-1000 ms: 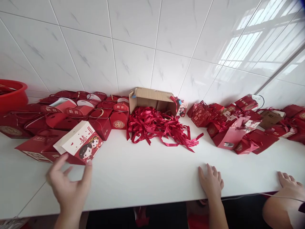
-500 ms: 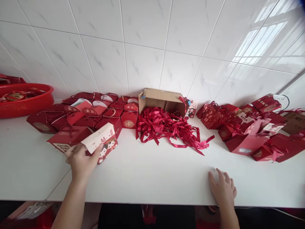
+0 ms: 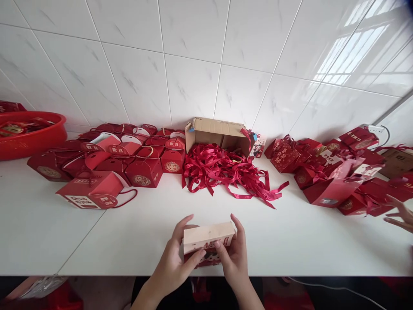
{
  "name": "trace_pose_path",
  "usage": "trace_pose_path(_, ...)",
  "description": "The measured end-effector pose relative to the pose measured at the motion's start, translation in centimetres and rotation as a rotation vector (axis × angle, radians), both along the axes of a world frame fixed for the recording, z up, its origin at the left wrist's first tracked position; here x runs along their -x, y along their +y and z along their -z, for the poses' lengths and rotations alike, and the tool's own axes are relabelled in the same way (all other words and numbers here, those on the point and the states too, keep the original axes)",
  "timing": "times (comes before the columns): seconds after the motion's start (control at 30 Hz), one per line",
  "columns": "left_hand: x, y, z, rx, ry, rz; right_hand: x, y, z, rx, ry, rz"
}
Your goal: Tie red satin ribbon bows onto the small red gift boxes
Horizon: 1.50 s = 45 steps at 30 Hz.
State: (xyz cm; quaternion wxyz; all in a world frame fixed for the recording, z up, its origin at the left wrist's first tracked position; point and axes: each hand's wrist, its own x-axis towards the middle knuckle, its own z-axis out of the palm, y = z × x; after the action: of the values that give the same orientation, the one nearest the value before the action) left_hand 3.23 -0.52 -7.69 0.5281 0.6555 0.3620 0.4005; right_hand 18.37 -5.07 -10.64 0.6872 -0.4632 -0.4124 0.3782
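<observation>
Both my hands grip a small gift box [image 3: 208,234] with a pale top and a red cartoon-printed front, held at the near edge of the white table [image 3: 129,241]. My left hand [image 3: 176,262] wraps its left side with the thumb across the front. My right hand [image 3: 234,254] clasps its right end. A pile of red ribbons [image 3: 226,172] lies beyond the box, spilling from an open cardboard carton [image 3: 214,131] against the tiled wall.
Several red gift boxes [image 3: 112,159] crowd the left back of the table, and more red boxes and bags [image 3: 335,176] fill the right. A red basin [image 3: 30,133] sits far left. Another person's hand [image 3: 400,213] reaches in at the right edge.
My left hand carried the gift box from the left pile to the front centre. My right hand left the table and took hold of the box's right end.
</observation>
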Motion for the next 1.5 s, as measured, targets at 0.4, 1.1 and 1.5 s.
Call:
trace_pose_path(0.4, 0.3, 1.3, -1.4, -0.325, -0.034, 0.062, -12.3, 10.2, -0.9, 0.354, -0.565, 0.125)
trace_pose_path(1.1, 0.4, 2.4, -1.0, -0.497, 0.077, -0.148, -17.8, 15.4, -0.5, 0.521, -0.959, 0.276)
trace_pose_path(1.5, 0.4, 4.5, -2.1, -0.438, 0.151, -0.303, -21.5, 8.8, -3.3, 0.575, -1.088, 0.494)
